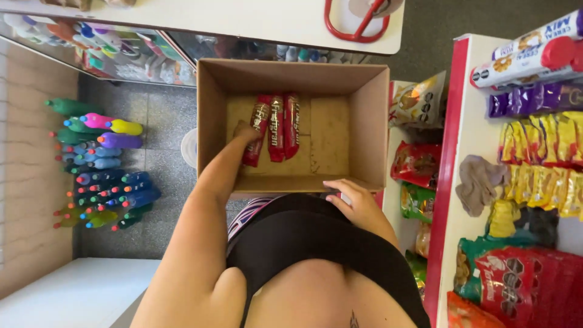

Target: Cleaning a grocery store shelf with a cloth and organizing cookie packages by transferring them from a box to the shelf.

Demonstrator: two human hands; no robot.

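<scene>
An open cardboard box (370, 121) sits in front of me, seen from above. On its bottom lie three red biscuit packs (276, 126) side by side. My left hand (244, 132) reaches down into the box, its fingers closed on the leftmost red pack (258, 135). My right hand (353, 200) rests on the near rim of the box, gripping its edge at the right.
A red and white shelf (461, 158) at the right holds snack bags, yellow packets and a grey cloth (480, 182). Coloured bottles (103, 164) stand on the floor at left. A white counter (243, 18) with a red basket handle (358, 24) lies beyond the box.
</scene>
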